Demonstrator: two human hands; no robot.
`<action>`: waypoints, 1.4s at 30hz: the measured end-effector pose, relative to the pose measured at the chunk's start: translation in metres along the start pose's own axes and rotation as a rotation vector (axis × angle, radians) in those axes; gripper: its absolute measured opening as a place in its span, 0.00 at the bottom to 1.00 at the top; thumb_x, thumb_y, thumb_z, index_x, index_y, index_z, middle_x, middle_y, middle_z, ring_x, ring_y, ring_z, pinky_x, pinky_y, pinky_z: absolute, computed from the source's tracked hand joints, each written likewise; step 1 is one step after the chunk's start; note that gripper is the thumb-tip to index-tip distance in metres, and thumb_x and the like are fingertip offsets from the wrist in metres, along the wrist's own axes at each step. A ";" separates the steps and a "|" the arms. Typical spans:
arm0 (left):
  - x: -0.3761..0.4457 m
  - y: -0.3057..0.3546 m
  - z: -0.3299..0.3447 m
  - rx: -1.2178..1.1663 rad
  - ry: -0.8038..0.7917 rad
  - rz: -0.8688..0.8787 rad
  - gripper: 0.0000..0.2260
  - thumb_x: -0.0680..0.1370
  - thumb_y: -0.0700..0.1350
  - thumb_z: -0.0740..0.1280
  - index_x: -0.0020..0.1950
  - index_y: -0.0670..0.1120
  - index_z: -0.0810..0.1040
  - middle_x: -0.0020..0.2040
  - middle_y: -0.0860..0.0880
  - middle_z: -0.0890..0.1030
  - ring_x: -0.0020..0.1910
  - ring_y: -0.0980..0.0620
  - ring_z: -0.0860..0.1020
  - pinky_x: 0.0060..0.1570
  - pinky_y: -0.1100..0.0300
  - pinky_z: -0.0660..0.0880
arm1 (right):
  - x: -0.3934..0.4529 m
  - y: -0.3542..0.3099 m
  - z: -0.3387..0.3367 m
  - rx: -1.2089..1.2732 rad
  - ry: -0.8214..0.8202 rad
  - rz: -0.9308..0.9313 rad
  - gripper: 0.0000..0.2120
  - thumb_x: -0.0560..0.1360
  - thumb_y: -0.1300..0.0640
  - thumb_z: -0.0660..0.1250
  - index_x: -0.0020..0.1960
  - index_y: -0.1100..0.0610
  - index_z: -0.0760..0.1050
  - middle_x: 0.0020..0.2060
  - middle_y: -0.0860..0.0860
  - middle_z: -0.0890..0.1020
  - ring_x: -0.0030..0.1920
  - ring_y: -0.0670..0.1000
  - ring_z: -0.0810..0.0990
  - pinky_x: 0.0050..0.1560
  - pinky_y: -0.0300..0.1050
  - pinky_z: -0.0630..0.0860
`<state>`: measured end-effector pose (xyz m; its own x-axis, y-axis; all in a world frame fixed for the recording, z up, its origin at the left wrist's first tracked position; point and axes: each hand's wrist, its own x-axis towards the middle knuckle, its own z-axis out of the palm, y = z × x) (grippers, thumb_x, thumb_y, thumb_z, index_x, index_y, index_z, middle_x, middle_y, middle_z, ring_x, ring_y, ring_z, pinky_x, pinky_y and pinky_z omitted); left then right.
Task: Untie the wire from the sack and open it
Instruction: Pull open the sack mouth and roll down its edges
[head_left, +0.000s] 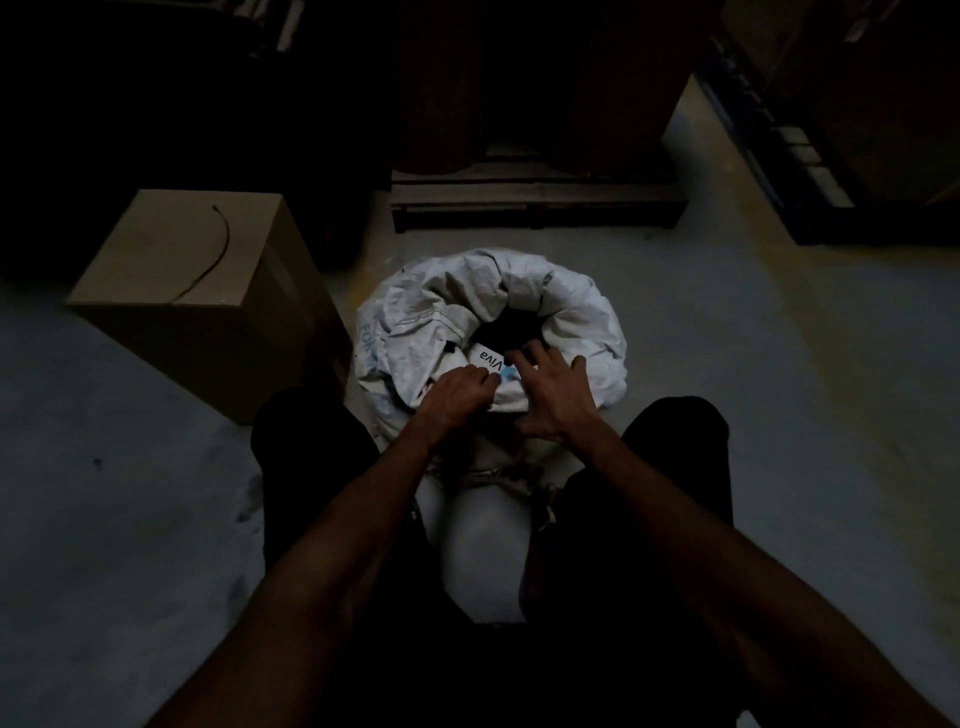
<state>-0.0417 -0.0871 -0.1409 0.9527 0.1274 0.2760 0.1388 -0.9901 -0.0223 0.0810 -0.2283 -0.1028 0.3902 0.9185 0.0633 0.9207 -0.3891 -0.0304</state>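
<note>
A white woven sack (415, 322) stands on the floor between my knees, its mouth rolled down into a thick rim and open. Inside the dark opening lies a white packet (487, 358) printed "Viva". My left hand (457, 397) grips the near rim of the sack with curled fingers. My right hand (553, 395) rests on the same rim just to the right, fingers spread and reaching into the mouth. A thin black wire (221, 249) lies loose in a curve on top of the cardboard box at the left, apart from the sack.
A brown cardboard box (171, 322) stands on the grey floor left of the sack. A wooden pallet (537, 205) with dark drums is behind the sack. Dark racking (810, 156) runs along the right. The scene is dim.
</note>
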 end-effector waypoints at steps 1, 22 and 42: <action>-0.002 -0.001 0.001 -0.028 0.031 0.009 0.08 0.68 0.43 0.70 0.44 0.41 0.81 0.32 0.43 0.77 0.28 0.43 0.78 0.23 0.58 0.70 | 0.006 -0.004 -0.001 -0.002 -0.040 -0.030 0.43 0.57 0.37 0.75 0.68 0.47 0.66 0.60 0.51 0.72 0.54 0.57 0.76 0.50 0.57 0.72; 0.009 -0.084 0.035 -0.572 -0.266 -1.150 0.48 0.69 0.56 0.75 0.80 0.48 0.51 0.72 0.33 0.61 0.67 0.31 0.67 0.66 0.40 0.67 | 0.053 -0.007 0.066 0.470 -0.369 -0.066 0.35 0.60 0.39 0.75 0.62 0.50 0.69 0.55 0.50 0.76 0.54 0.54 0.78 0.54 0.53 0.75; 0.038 -0.125 0.029 -0.664 -0.148 -0.783 0.47 0.60 0.59 0.73 0.77 0.53 0.62 0.71 0.43 0.70 0.71 0.40 0.67 0.70 0.46 0.65 | 0.171 0.054 0.057 0.107 -0.176 0.212 0.41 0.73 0.56 0.68 0.79 0.48 0.49 0.65 0.61 0.69 0.63 0.68 0.70 0.62 0.74 0.66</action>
<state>-0.0151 0.0432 -0.1555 0.6897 0.7110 -0.1374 0.5994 -0.4541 0.6592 0.1975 -0.0886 -0.1507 0.5590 0.8190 -0.1297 0.8093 -0.5729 -0.1299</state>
